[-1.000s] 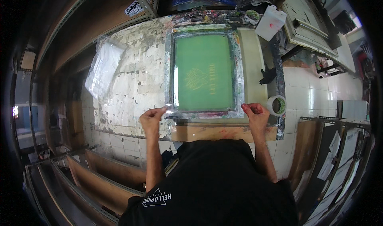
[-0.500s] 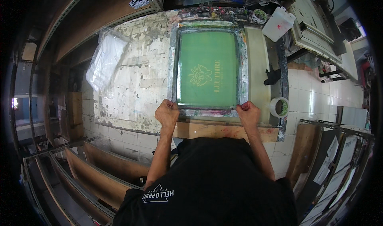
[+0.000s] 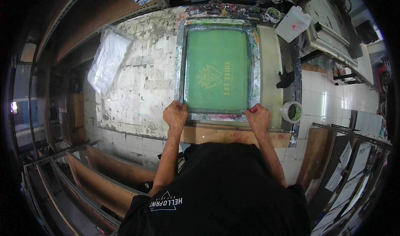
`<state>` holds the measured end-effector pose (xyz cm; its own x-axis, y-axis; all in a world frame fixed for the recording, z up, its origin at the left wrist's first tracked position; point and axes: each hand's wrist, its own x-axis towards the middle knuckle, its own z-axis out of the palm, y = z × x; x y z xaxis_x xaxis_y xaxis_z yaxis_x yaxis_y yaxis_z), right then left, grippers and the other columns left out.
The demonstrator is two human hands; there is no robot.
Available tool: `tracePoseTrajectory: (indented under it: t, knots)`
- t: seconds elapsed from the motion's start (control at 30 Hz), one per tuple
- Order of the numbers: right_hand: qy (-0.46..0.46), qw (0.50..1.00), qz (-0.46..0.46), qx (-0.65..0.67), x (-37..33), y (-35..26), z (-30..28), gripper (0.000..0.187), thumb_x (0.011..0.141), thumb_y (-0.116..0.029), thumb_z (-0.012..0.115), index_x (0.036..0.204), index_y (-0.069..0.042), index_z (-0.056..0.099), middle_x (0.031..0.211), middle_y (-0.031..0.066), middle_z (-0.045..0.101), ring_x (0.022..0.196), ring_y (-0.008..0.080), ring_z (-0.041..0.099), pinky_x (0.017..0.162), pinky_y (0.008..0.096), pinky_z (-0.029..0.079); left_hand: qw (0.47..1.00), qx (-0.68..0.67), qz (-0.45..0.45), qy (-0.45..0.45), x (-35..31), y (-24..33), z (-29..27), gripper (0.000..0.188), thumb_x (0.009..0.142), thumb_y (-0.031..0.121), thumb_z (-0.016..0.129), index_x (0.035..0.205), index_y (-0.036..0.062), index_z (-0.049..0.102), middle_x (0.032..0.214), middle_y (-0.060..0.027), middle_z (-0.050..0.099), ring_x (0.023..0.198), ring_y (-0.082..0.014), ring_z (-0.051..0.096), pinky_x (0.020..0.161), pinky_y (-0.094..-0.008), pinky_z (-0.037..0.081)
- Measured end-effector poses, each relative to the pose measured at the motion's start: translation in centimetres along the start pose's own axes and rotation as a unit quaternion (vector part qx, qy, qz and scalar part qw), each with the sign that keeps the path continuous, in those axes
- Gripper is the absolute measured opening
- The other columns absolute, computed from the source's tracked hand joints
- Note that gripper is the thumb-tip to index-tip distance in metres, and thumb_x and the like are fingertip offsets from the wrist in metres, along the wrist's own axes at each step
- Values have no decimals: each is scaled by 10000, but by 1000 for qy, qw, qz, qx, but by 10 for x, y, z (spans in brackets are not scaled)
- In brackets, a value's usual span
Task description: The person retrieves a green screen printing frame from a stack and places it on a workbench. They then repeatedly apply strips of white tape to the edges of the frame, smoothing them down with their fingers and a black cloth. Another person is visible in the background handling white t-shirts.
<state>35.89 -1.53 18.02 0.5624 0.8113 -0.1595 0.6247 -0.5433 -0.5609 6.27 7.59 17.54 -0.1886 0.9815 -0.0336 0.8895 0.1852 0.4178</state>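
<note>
A screen-printing frame (image 3: 255, 75) with paint-stained bars lies in front of me on the worktable. Its green mesh (image 3: 216, 48) carries a pale yellow leafy face design and lettering turned sideways. My left hand (image 3: 175, 115) is closed in a pinch at the frame's near left corner. At the near right corner my right hand (image 3: 258, 117) pinches too, its fingertips over the inner edge of the bar. Whatever lies between the fingertips is too small to make out. Dark bands line the mesh's inner edges.
Right of the frame are a tape roll (image 3: 291, 111), a black crumpled scrap (image 3: 285, 78) and a translucent plastic container (image 3: 293, 23). A clear bag with white contents (image 3: 109, 61) lies left on the stained worktable (image 3: 152, 61). Wooden shelves (image 3: 108, 186) stand lower left, a rack (image 3: 346, 169) lower right.
Both hands stay pinched at the same two corners, with only a slight shift. The view has moved a little, and the bright glare along the mesh's left edge has faded.
</note>
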Motion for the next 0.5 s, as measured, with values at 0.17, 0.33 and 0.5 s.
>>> tracePoseTrajectory:
  t: [0.17, 0.33, 0.5]
  knots:
    - [-33, 999, 30, 2, 4, -6, -5, 186, 676, -217, 716, 708, -40, 668, 666, 178, 658, 667, 385, 654, 643, 464, 516, 999, 30, 3, -15, 3, 1, -2, 177, 706, 234, 767, 719, 74, 690, 674, -128, 681, 661, -343, 670, 632, -451, 523]
    - [-17, 998, -3, -63, 4, -4, 3, 176, 685, -228, 708, 714, -58, 672, 672, 177, 661, 666, 383, 658, 652, 472, 527, 999, 49, 13, 0, 3, -3, 6, 179, 699, 243, 769, 708, 85, 684, 665, -127, 676, 651, -349, 664, 621, -455, 519]
    - [-5, 991, -38, -132, 5, -10, 5, 161, 687, -216, 706, 694, -61, 665, 666, 188, 658, 652, 382, 665, 629, 469, 537, 998, 64, 7, 1, 1, -4, 11, 132, 695, 215, 746, 717, 98, 689, 664, -132, 673, 644, -353, 662, 616, -457, 517]
